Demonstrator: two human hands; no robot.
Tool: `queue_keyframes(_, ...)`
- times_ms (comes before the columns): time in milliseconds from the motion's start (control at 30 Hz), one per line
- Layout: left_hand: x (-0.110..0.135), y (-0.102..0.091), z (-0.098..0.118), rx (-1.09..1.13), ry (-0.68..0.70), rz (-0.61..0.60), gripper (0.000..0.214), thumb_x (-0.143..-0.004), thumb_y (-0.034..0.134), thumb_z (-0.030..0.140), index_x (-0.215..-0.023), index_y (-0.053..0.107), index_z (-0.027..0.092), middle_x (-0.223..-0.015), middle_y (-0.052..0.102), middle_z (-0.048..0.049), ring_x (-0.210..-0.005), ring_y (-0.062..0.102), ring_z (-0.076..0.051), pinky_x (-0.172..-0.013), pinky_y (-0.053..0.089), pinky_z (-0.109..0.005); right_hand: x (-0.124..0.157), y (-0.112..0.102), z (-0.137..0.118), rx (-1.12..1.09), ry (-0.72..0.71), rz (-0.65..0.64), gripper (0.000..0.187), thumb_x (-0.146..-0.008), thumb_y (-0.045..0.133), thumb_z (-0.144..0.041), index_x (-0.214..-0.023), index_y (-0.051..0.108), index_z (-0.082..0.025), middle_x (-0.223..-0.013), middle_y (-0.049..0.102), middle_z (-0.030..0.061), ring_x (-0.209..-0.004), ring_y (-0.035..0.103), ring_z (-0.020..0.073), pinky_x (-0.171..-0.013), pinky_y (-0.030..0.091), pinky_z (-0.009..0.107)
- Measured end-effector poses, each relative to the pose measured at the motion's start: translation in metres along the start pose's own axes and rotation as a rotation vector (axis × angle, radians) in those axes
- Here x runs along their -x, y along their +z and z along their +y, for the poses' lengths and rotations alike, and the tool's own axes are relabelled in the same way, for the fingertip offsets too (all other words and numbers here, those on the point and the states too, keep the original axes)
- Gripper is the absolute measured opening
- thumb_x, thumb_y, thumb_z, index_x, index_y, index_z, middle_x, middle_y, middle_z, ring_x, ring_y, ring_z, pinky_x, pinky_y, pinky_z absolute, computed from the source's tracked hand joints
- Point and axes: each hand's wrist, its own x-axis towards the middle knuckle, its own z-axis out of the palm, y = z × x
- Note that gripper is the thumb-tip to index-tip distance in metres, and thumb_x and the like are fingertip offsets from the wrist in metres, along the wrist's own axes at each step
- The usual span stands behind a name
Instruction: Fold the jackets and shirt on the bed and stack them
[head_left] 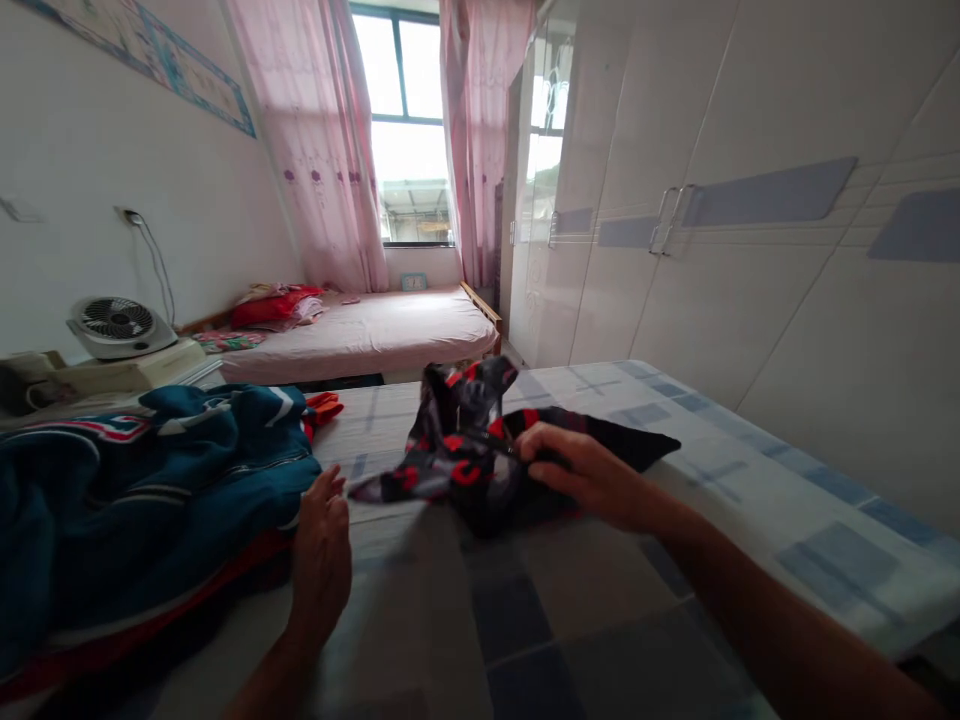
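Observation:
A crumpled black, grey and red patterned garment [465,470] lies on the bed in front of me, one part of it standing up in a peak. My right hand [566,465] is closed on a dark edge of it, fingers bent in a pinch. One dark, pointed end of the garment stretches out to the right, beyond that hand. To the left, my left hand [324,545] is held up with its fingers extended and holds nothing. It is close to the edge of a teal zip jacket [217,470], which lies heaped on other clothing; I cannot tell whether they touch.
Beneath the clothes is a bed with a blue and white checked sheet [525,610]. White wardrobes [750,280] line the right side. A second bed with a pink sheet [390,325] stands below the window. A small fan [120,325] sits at the left.

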Motion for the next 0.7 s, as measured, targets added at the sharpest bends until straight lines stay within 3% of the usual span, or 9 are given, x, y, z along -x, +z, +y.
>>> queue_keyframes(67,-0.001,-0.003,0.003,0.04,0.002,0.082,0.046,-0.095,0.027,0.039,-0.135,0.037,0.02,-0.137,0.044,-0.0111,-0.123,0.045,-0.022,-0.105,0.035,-0.039,0.01,0.009,0.011,0.029,0.017,-0.016,0.011,-0.089,0.047,-0.027,-0.088,0.056,-0.02,-0.096,0.063,0.0031,-0.088,0.057,0.0153,-0.081,0.043,0.028)
queue_keyframes(167,-0.002,-0.005,0.0,0.027,0.137,0.137,0.04,-0.095,0.029,0.034,-0.125,0.048,0.017,-0.127,0.052,-0.0108,-0.119,0.047,-0.02,-0.104,0.035,-0.037,0.025,-0.002,0.055,0.177,0.197,0.315,0.016,-0.087,0.049,-0.033,-0.088,0.059,-0.021,-0.096,0.066,0.004,-0.087,0.06,0.0172,-0.081,0.044,0.03)
queue_keyframes(267,0.0,-0.005,-0.002,-0.017,0.34,-0.024,0.033,-0.095,0.033,0.027,-0.109,0.06,0.017,-0.111,0.06,-0.0085,-0.109,0.053,-0.019,-0.099,0.038,-0.036,0.046,-0.026,0.115,0.327,0.438,0.73,0.021,-0.082,0.051,-0.037,-0.089,0.061,-0.021,-0.09,0.068,0.0046,-0.082,0.062,0.0193,-0.081,0.045,0.033)
queue_keyframes(367,0.006,-0.002,0.003,-0.082,0.476,-0.246,0.031,-0.094,0.035,0.024,-0.1,0.066,0.018,-0.1,0.063,-0.0068,-0.099,0.056,-0.018,-0.09,0.044,-0.033,0.074,-0.042,0.166,0.408,0.625,0.986,0.023,-0.077,0.047,-0.032,-0.089,0.062,-0.02,-0.088,0.068,0.0071,-0.083,0.061,0.0216,-0.084,0.045,0.036)
queue_keyframes(467,0.011,0.006,0.008,-0.297,0.476,-0.365,0.033,-0.093,0.037,0.028,-0.101,0.068,0.017,-0.102,0.065,-0.0088,-0.099,0.057,-0.021,-0.088,0.045,-0.037,0.097,-0.046,0.193,0.436,0.765,1.069,0.025,-0.071,0.045,-0.028,-0.087,0.063,-0.02,-0.085,0.067,0.0088,-0.084,0.06,0.0238,-0.087,0.043,0.039)
queue_keyframes(600,0.014,0.017,0.012,-0.635,0.331,-0.345,0.041,-0.092,0.039,0.038,-0.105,0.067,0.012,-0.108,0.065,-0.0145,-0.103,0.056,-0.03,-0.087,0.044,-0.046,0.106,-0.045,0.207,0.409,0.831,1.099,0.026,-0.068,0.046,-0.028,-0.086,0.062,-0.019,-0.082,0.065,0.0076,-0.079,0.059,0.0228,-0.082,0.046,0.039)
queue_keyframes(700,0.009,0.017,0.021,-0.635,0.246,-0.402,0.042,-0.089,0.042,0.044,-0.102,0.069,0.015,-0.106,0.065,-0.0133,-0.102,0.056,-0.031,-0.088,0.044,-0.047,0.106,-0.044,0.213,0.377,0.842,1.102,0.027,-0.067,0.047,-0.028,-0.087,0.062,-0.018,-0.079,0.065,0.0073,-0.074,0.059,0.0214,-0.077,0.047,0.037)
